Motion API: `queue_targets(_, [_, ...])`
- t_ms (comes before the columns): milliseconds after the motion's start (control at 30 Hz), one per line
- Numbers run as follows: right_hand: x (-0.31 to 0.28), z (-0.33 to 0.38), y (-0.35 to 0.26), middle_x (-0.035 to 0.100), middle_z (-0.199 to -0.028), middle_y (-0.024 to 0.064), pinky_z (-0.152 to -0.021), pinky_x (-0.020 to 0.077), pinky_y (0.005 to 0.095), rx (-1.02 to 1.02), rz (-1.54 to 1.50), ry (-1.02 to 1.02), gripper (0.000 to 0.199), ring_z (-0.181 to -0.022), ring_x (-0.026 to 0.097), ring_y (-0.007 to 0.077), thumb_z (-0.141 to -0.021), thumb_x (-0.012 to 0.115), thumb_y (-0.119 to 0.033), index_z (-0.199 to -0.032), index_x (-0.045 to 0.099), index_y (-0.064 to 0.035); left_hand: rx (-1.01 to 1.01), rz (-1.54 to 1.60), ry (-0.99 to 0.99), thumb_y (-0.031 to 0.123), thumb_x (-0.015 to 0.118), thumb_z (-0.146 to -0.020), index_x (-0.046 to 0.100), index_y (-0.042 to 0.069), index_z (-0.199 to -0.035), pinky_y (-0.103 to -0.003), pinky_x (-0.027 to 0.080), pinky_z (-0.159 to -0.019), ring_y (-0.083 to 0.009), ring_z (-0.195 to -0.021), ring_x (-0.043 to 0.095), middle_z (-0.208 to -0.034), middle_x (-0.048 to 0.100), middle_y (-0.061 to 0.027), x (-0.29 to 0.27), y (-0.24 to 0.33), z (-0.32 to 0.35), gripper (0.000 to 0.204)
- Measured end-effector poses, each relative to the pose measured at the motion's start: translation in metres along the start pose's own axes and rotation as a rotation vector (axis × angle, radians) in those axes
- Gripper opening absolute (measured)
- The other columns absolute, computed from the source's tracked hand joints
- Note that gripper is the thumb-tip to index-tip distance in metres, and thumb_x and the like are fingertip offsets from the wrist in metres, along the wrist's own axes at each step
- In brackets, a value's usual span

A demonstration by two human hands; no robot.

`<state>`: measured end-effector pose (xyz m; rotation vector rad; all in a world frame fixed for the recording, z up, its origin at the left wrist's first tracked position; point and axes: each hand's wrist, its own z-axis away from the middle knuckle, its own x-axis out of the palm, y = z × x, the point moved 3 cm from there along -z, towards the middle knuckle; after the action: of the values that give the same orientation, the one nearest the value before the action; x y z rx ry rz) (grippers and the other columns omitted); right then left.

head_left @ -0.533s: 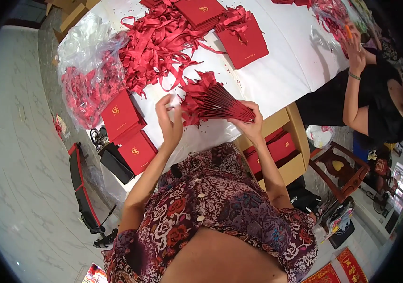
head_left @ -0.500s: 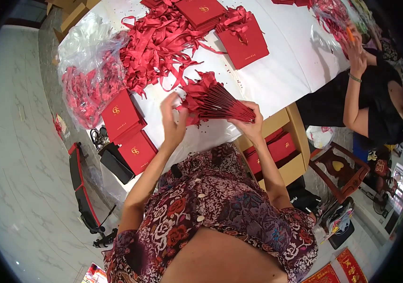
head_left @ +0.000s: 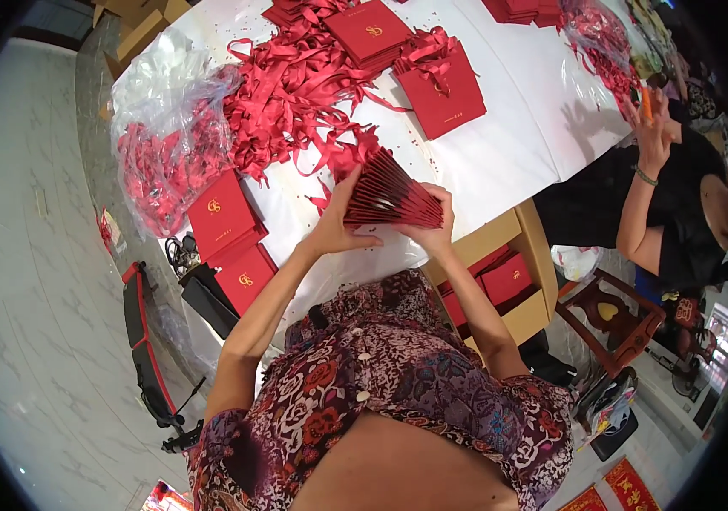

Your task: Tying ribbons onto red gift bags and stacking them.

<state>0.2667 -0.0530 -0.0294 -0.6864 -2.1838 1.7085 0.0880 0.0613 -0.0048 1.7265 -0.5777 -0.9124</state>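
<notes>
A thick stack of flat red gift bags (head_left: 388,198) is fanned out above the near table edge, its spread side to the left and red ribbons at the far left corner. Around its narrow right end my right hand (head_left: 434,223) is closed. My left hand (head_left: 331,223) cups the spread left side, fingers along the far edge and thumb stretched out below the near one. Just beyond lies a large heap of red ribbons (head_left: 287,98). Left of my hands, red bags with gold emblems (head_left: 244,277) lie in overlapping piles.
A clear plastic sack of red ribbons (head_left: 164,162) sits at the table's left. More red bags (head_left: 440,98) are stacked farther back. An open cardboard box (head_left: 517,319) holding red bags stands by my right forearm. Another person's raised hand (head_left: 652,136) holds something orange at the right.
The stack has turned and its fanned edges now face me more. My left hand has moved from beside the ribbons onto the stack's left side. My view has shifted slightly.
</notes>
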Motion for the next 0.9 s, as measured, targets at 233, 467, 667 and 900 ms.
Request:
queue_targets(233, [0.007,0.002,0.004,0.054,-0.124,0.0145,-0.1,0.0463,0.0362,0.023,-0.071,-0.016,0.083,-0.113,0.057,0.0239,-0.056,0.094,-0.011,-0.121,0.045,-0.0024,-0.008,0.024,0.134,0.042,0.093,-0.052,0.009,0.002,-0.153,-0.044,0.023,-0.114,-0.0359,-0.14,0.026,-0.153,0.025,-0.0199,0.013,0.002,-0.007,0.137])
queue_targets(467, [-0.001,-0.002,-0.011,0.057,-0.125,0.0146,-0.097,0.0492,0.0343,0.045,-0.029,-0.082,0.083,-0.11,0.06,0.0216,-0.057,0.094,-0.011,-0.124,0.045,-0.0014,0.111,-0.387,-0.022,0.046,0.089,-0.056,0.011,0.005,-0.154,-0.043,0.021,-0.114,-0.0367,-0.139,0.025,-0.152,0.025,-0.0204,-0.035,0.024,-0.021,0.131])
queue_targets(667, [0.013,-0.001,-0.003,0.059,-0.118,0.0119,-0.096,0.0485,0.0339,0.007,0.005,-0.016,0.081,-0.107,0.059,0.0207,-0.056,0.094,-0.013,-0.121,0.047,-0.0022,-0.242,0.584,0.012,0.056,0.044,-0.096,0.019,0.008,-0.154,-0.036,0.017,-0.116,-0.0263,-0.142,0.026,-0.153,0.029,-0.0131,-0.002,0.003,-0.043,0.079])
queue_targets(900, [0.01,-0.004,-0.002,0.061,-0.111,0.01,-0.089,0.0505,0.0308,-0.009,-0.023,0.064,0.069,-0.1,0.061,0.018,-0.058,0.094,-0.013,-0.111,0.051,-0.0031,-0.241,0.361,-0.002,0.063,0.037,-0.096,0.021,0.003,-0.152,-0.037,0.016,-0.117,-0.0277,-0.142,0.024,-0.154,0.026,-0.0153,-0.004,-0.01,-0.042,0.084])
